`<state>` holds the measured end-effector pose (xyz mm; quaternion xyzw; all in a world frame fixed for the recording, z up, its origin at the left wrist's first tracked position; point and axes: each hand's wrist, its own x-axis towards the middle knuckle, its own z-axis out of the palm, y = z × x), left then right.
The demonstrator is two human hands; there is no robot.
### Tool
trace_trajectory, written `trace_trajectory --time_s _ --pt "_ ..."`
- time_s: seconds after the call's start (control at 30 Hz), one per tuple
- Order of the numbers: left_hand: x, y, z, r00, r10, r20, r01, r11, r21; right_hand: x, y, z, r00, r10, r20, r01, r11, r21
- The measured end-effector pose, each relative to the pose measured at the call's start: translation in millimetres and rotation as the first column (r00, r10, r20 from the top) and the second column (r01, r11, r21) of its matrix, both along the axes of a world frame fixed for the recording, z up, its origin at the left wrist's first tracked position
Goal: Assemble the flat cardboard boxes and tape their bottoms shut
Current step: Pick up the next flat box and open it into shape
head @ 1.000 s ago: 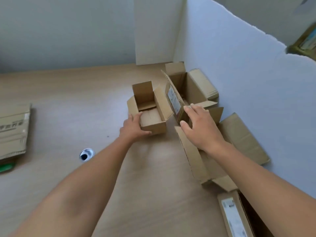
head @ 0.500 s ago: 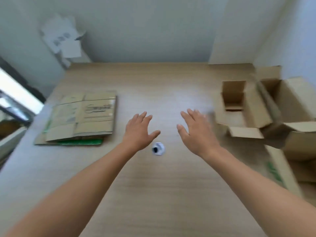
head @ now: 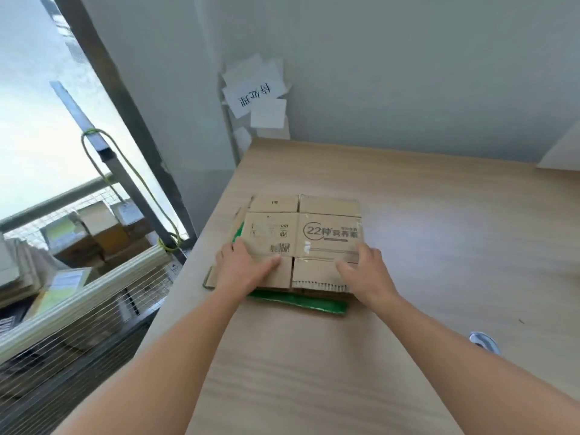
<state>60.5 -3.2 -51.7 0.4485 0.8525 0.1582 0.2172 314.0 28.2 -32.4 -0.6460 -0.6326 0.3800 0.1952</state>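
A stack of flat cardboard boxes lies near the left edge of the wooden table. The top one is printed with a barcode and "22". A green flat piece sticks out under the stack's near side. My left hand holds the top box at its near left corner, with the thumb lying across the flap. At the near right corner my right hand grips it, thumb on top and fingers over the right edge. A roll of tape lies on the table to the right.
The table's left edge drops to a wire rack with more cardboard and books beside a window. Paper notes hang on the wall behind the table's far left corner.
My view swung left from the assembled boxes to the flat stack. Both hands left the small open box, crossed over the tape roll and came down on the top flat box.
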Motion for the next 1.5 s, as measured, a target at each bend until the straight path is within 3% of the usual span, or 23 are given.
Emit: trace_trajectory --time_s 0.07,0.2,0.37,0.53,0.63,0.73,0.93,1.1,1.2,1.3,1.4,1.5 --pt "-2.7 0.1 2.4 0.999 -0.013 0.036 0.013 1.0 -0.001 -9.3 -0.4 -2.6 0.99 -0.12 -0.071 0.121 0.993 0.008" --pt "1.5 -12.7 20.5 0.964 0.042 0.264 -0.054 0.998 0.04 -12.2 -21.6 4.6 0.926 -0.309 -0.218 0.304 0.951 -0.056" --pt "17.8 -76.2 42.3 0.771 -0.04 0.635 -0.009 0.997 0.074 23.1 -92.4 32.0 0.858 -0.308 -0.41 0.295 0.951 -0.097" --pt "60.0 -170.5 52.7 0.676 -0.225 0.701 0.153 0.974 0.165 85.9 -194.8 64.2 0.747 -0.24 -0.621 0.211 0.97 -0.122" --pt "87.8 -234.6 61.1 0.651 -0.369 0.663 0.326 0.925 0.195 131.0 -269.3 74.9 0.694 -0.25 -0.675 0.189 0.968 -0.163" --pt "121.7 -295.5 70.3 0.552 -0.397 0.733 0.399 0.898 0.186 165.8 -337.1 86.2 0.687 -0.255 -0.68 0.182 0.967 -0.179" --pt "192.1 -380.5 109.6 0.298 -0.126 0.946 0.055 0.992 0.114 187.7 -430.3 106.4 0.739 -0.12 -0.662 0.079 0.993 -0.092" --pt "218.0 -412.1 135.5 0.351 -0.043 0.935 -0.009 0.999 0.049 197.8 -464.6 122.9 0.782 -0.018 -0.624 0.022 1.0 -0.002" --pt "219.6 -427.8 140.8 0.38 -0.139 0.914 0.067 0.99 0.123 206.7 -480.2 119.6 0.85 0.045 -0.526 0.005 0.996 0.094" --pt "231.0 -446.2 136.9 0.386 -0.197 0.901 0.106 0.98 0.169 213.3 -491.7 111.2 0.861 0.032 -0.507 0.035 0.992 0.122" --pt "242.9 -459.6 136.1 0.47 -0.206 0.858 0.093 0.979 0.184 217.8 -498.5 105.3 0.855 -0.002 -0.518 0.088 0.986 0.14" --pt "240.5 -469.2 133.0 0.448 -0.291 0.845 0.201 0.954 0.222 219.9 -501.8 101.5 0.853 -0.089 -0.514 0.176 0.977 0.123"
